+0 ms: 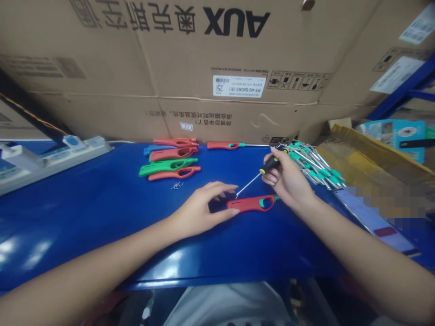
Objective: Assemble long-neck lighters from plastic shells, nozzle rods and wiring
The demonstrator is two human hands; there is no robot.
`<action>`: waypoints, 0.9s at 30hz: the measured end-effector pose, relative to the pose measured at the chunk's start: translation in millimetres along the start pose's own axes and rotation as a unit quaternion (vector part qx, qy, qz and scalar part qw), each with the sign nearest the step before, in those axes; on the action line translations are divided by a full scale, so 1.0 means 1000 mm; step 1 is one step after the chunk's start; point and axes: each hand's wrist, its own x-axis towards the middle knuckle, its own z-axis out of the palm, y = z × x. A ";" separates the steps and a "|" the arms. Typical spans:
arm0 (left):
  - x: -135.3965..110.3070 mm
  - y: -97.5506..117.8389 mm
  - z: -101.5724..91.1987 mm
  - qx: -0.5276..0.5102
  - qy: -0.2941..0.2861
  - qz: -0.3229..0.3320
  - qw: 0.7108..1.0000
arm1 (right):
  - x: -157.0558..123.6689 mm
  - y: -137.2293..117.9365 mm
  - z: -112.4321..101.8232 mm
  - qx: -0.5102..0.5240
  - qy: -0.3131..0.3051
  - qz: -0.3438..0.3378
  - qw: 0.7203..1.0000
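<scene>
Evidently the red lighter (248,205) lies on the table (84,203); my left hand (200,206), fingers apart, thumbs its left end, likely for steadiness; my right hand (288,175) clamps the screwdriver (269,165), slanted toward that end; screws (176,185) sit left of the lighter.

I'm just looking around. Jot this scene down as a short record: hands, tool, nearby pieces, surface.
Left hand: thumb at the red lighter body, fingers apart
Right hand: holds a screwdriver
Screwdriver tip: near the body's left end; contact unclear
Left side: colored lighter handles, small metal bits
Right side: green-and-metal rods, piled
Surface: blue table
</scene>
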 end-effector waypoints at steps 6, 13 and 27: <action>0.000 0.014 -0.002 -0.104 0.023 -0.024 0.994 | -0.009 0.003 0.007 -0.005 -0.017 0.014 1.000; 0.000 0.014 -0.003 -0.125 0.057 -0.040 0.990 | -0.010 0.002 0.006 -0.008 -0.019 -0.008 1.000; -0.001 0.009 0.000 -0.116 0.054 -0.055 0.990 | -0.013 0.003 0.009 -0.016 0.002 -0.038 0.999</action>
